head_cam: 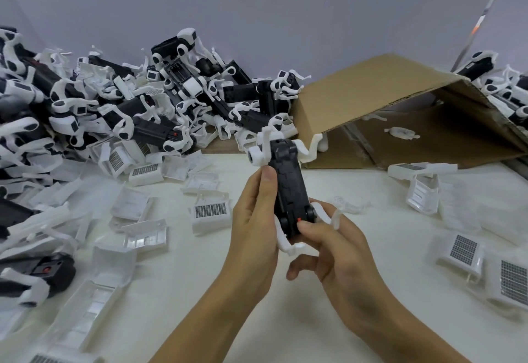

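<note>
A black toy body with white legs (287, 182) is held upright above the white table (228, 291), in the middle of the view. My left hand (254, 222) grips its left side, thumb on the upper part. My right hand (340, 251) pinches the lower end with thumb and fingers, next to a small red button. White legs stick out at the top and bottom of the body.
A big heap of black-and-white toy bodies (120, 105) fills the back left. Loose white shell pieces (211, 214) lie scattered over the table, several at the right (463, 251). An open cardboard box (400, 111) lies on its side at the back right.
</note>
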The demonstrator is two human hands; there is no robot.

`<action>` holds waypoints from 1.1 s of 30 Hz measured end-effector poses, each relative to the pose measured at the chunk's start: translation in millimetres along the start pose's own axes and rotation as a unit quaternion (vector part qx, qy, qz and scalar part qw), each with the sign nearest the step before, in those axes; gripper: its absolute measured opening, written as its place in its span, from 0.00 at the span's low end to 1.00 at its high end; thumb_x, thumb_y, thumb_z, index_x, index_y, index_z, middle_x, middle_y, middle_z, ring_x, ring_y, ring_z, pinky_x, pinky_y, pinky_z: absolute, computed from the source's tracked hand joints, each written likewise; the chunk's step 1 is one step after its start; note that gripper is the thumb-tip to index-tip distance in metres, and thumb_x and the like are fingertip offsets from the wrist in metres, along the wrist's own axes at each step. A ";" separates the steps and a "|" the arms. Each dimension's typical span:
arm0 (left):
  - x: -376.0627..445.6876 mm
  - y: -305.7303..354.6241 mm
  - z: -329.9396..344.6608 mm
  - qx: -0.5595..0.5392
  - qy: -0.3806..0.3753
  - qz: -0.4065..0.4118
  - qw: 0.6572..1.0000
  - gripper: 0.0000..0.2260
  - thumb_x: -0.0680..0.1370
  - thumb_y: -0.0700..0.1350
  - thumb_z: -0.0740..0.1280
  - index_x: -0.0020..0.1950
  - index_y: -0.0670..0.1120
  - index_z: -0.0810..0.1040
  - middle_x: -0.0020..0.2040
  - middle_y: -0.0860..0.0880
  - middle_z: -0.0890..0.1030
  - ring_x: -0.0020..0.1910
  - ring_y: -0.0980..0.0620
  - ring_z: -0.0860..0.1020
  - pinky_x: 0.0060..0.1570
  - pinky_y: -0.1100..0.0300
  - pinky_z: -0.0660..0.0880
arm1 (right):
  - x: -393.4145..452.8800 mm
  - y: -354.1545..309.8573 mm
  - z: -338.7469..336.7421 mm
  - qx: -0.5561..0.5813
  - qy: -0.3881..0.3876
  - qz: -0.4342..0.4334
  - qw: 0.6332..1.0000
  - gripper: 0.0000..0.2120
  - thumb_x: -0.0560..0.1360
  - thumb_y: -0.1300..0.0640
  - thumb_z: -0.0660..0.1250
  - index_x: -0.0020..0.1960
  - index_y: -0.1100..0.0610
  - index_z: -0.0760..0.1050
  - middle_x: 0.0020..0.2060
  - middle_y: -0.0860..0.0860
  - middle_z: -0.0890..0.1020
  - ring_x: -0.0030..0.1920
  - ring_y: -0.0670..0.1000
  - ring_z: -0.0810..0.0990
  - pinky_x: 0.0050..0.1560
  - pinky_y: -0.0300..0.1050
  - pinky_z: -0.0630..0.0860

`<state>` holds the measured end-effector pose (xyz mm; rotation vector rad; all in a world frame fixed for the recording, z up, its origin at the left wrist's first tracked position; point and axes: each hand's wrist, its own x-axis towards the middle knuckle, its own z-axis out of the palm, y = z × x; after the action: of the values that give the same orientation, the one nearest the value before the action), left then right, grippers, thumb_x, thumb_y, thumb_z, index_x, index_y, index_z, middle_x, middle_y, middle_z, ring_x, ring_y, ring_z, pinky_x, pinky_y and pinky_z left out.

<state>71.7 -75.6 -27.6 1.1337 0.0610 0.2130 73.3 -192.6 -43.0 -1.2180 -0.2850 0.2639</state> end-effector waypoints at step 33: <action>30.0 21.4 -66.9 0.633 0.060 0.136 0.760 0.16 0.77 0.43 0.68 0.64 0.54 0.81 0.69 0.52 0.77 0.74 0.50 0.67 0.73 0.52 0.65 | 12.5 -19.4 -25.8 0.042 0.125 0.062 0.989 0.17 0.68 0.45 0.70 0.48 0.56 0.87 0.47 0.58 0.87 0.43 0.51 0.86 0.52 0.49 0.77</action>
<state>87.6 -1.2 -34.9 2.5058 0.1690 0.5490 95.0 -217.2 -32.0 -1.1722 0.0185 0.2251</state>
